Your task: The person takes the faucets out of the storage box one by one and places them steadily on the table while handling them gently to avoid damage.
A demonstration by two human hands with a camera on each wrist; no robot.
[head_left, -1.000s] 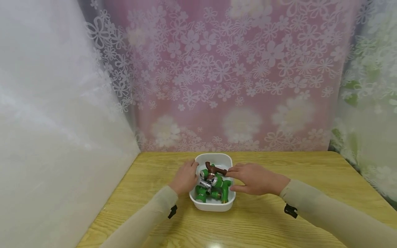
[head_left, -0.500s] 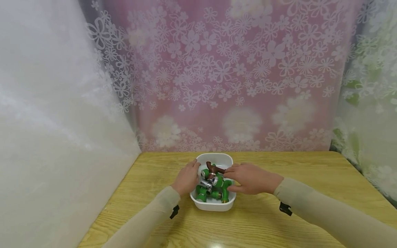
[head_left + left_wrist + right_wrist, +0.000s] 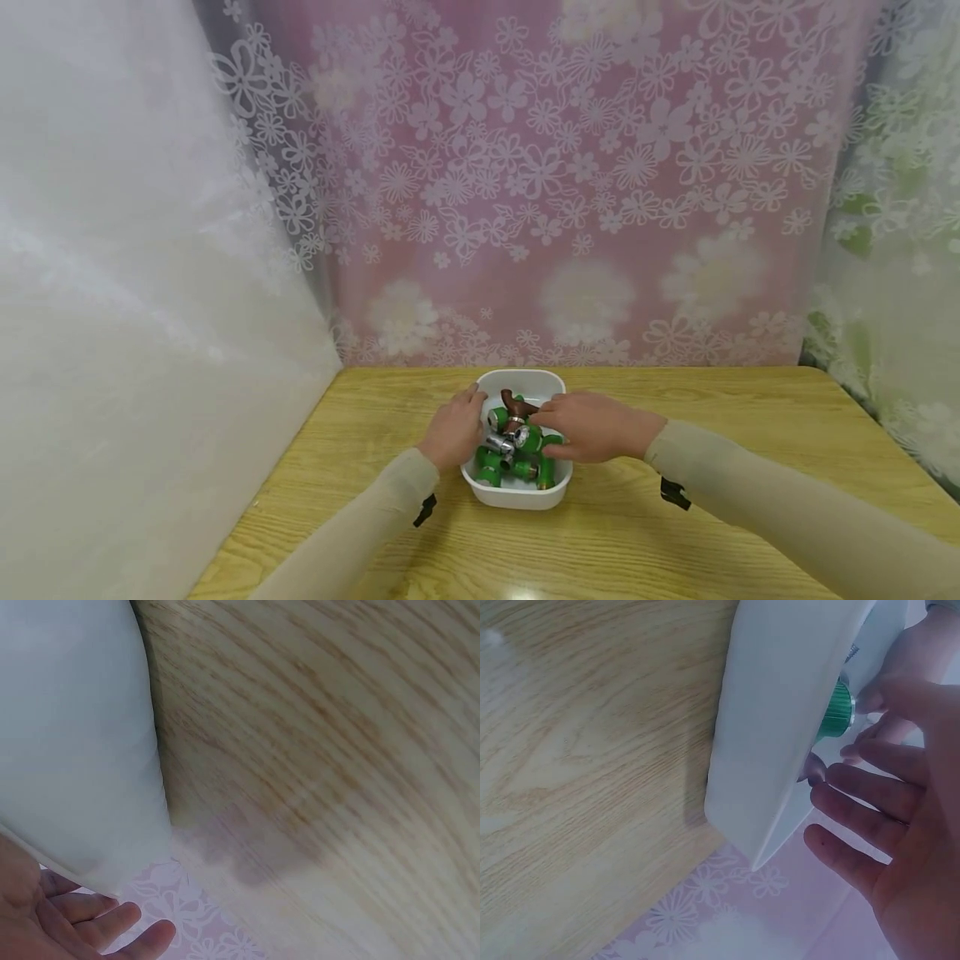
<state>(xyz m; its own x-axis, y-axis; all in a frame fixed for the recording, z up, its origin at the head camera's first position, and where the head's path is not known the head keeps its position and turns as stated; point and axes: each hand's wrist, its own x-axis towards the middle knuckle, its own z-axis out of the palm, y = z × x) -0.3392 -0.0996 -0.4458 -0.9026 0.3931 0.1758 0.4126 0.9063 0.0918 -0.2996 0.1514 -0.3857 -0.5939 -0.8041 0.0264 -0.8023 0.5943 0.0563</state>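
Observation:
A white plastic tub (image 3: pixel 517 498) on the table holds a heap of green pipe fittings (image 3: pixel 491 475), a chrome fitting (image 3: pixel 498 446) and a brown tap-like piece (image 3: pixel 515 407). My left hand (image 3: pixel 452 429) rests at the tub's left rim, its fingers loosely extended in the left wrist view. Over the right rim reaches my right hand (image 3: pixel 596 427), fingertips above the brown piece and a green fitting. In the right wrist view its fingers are spread and relaxed, near a ribbed green cap (image 3: pixel 838 711). Whether they touch a fitting cannot be told.
The wood-grain table (image 3: pixel 675 517) extends around the tub on all sides. A pink flowered curtain (image 3: pixel 570 208) hangs behind the table's far edge. A whitish sheet (image 3: pixel 150 292) stands along the left side.
My right hand has moved left, from beside the tub's right rim to over the fittings, covering part of the brown piece. The left hand stays at the left rim.

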